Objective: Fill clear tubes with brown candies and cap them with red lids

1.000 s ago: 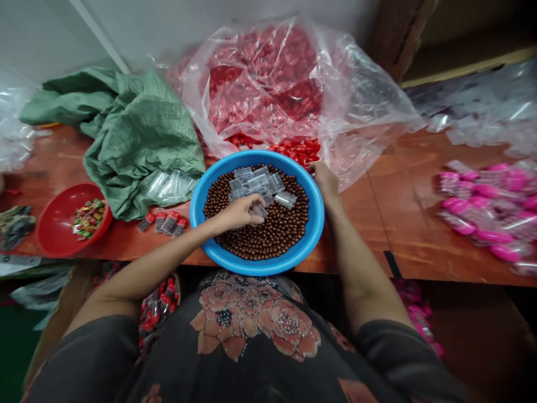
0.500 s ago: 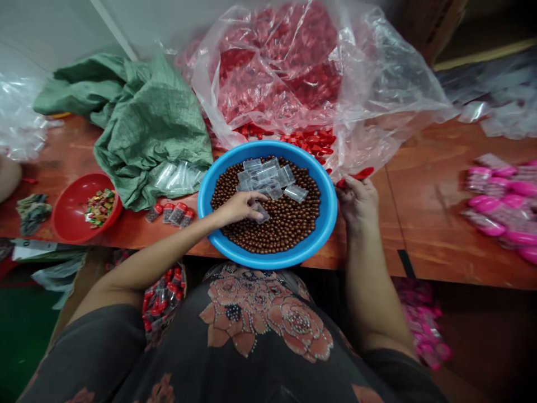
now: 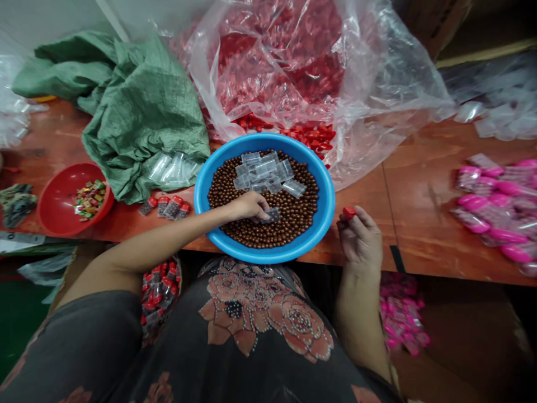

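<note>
A blue basin (image 3: 327,224) holds many small brown balls (image 3: 293,226), with several clear plastic containers (image 3: 264,166) lying on top. Over the balls, my left hand (image 3: 251,207) is closed on one clear container (image 3: 272,215), whose contents are hard to make out. To the right of the basin, my right hand (image 3: 361,235) pinches a red cap (image 3: 348,212) between its fingertips, above the table's front edge. Behind the basin, loose red caps (image 3: 312,137) spill from a large clear bag (image 3: 364,84).
Left of the basin are filled red-capped containers (image 3: 172,207), a green sack (image 3: 142,117) with clear containers, and a red bowl (image 3: 54,196) of wrapped sweets. Pink-capped containers (image 3: 499,201) lie at the right. Below the table sits more red-capped stock (image 3: 159,294).
My left hand has moved slightly right over the balls with the container. My right hand has come away from the loose caps and bag edge, lower, with a red cap in its fingers.
</note>
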The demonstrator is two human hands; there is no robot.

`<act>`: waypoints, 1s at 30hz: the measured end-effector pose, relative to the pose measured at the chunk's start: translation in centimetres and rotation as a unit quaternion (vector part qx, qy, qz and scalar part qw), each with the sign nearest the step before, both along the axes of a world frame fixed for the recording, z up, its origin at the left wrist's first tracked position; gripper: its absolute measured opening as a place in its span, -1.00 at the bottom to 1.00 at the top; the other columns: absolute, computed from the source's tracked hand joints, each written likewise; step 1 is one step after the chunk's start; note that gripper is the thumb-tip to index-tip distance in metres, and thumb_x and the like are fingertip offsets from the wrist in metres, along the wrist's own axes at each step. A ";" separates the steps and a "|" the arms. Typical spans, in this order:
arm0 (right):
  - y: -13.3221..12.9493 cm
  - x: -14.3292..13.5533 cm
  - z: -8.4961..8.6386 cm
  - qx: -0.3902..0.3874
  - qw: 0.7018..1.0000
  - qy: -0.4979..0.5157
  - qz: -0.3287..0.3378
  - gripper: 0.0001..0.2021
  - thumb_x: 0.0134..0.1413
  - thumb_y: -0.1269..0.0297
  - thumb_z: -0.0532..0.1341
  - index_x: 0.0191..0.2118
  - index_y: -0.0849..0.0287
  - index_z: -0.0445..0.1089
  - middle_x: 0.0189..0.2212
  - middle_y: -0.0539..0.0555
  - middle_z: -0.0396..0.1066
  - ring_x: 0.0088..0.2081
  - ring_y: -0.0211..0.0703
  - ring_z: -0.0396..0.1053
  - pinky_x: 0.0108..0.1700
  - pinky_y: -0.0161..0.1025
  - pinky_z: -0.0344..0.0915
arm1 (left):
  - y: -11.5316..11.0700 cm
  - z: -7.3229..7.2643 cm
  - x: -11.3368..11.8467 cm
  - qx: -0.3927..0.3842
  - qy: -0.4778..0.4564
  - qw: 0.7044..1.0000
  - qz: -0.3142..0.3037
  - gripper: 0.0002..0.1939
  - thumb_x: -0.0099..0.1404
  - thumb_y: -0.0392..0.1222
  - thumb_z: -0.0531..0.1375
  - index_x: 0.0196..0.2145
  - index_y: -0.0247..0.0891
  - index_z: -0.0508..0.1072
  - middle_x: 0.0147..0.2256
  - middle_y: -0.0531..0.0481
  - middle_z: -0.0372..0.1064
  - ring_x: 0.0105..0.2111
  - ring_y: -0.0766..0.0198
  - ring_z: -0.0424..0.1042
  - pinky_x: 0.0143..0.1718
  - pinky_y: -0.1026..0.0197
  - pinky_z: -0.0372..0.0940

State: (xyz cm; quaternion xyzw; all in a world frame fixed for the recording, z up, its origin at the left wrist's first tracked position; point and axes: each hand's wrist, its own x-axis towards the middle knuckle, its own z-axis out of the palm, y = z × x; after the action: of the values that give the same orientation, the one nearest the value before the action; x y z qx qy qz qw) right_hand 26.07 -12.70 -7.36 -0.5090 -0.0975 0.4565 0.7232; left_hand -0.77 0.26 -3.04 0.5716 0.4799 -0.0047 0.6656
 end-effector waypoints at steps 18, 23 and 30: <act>-1.0 -0.5 1.4 -0.012 0.993 0.011 0.118 -0.54 -0.27 0.12 0.52 -0.14 0.04 0.54 -0.41 -0.07 0.33 -0.50 -0.44 0.15 -0.54 -0.47 0.14 | -0.4 0.8 3.6 -0.085 -0.066 0.993 0.040 -0.79 0.01 -0.54 0.34 -0.36 -0.39 0.53 -0.50 0.06 0.44 -0.48 0.37 0.44 -0.18 0.07 0.46; -0.7 -1.0 3.0 0.010 0.992 -0.041 0.122 -0.59 -0.15 -0.04 0.45 -0.18 0.06 0.55 -0.52 -0.10 0.15 -0.51 -0.39 0.14 -0.53 -0.41 0.16 | -0.7 3.1 1.5 -0.148 -0.171 0.971 0.079 -0.73 0.01 -0.54 0.35 -0.30 -0.38 0.51 -0.36 -0.03 0.50 -0.37 0.31 0.50 -0.17 0.08 0.45; 0.9 -3.3 6.5 0.068 0.974 -0.178 0.123 -0.70 0.09 0.06 0.32 -0.05 -0.04 0.49 -0.43 -0.03 0.40 -0.42 -0.23 0.31 -0.36 -0.25 0.31 | -2.3 6.6 -2.1 -0.129 -0.257 0.948 0.138 -0.68 0.01 -0.44 0.38 -0.23 -0.34 0.49 -0.24 -0.05 0.51 -0.27 0.32 0.49 -0.15 0.16 0.42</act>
State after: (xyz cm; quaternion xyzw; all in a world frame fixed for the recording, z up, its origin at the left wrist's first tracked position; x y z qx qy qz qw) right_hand 22.77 -11.81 -0.88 -0.5160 -0.3168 0.4366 0.6654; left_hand -2.86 -2.08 3.51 0.3911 0.3619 0.1728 0.8284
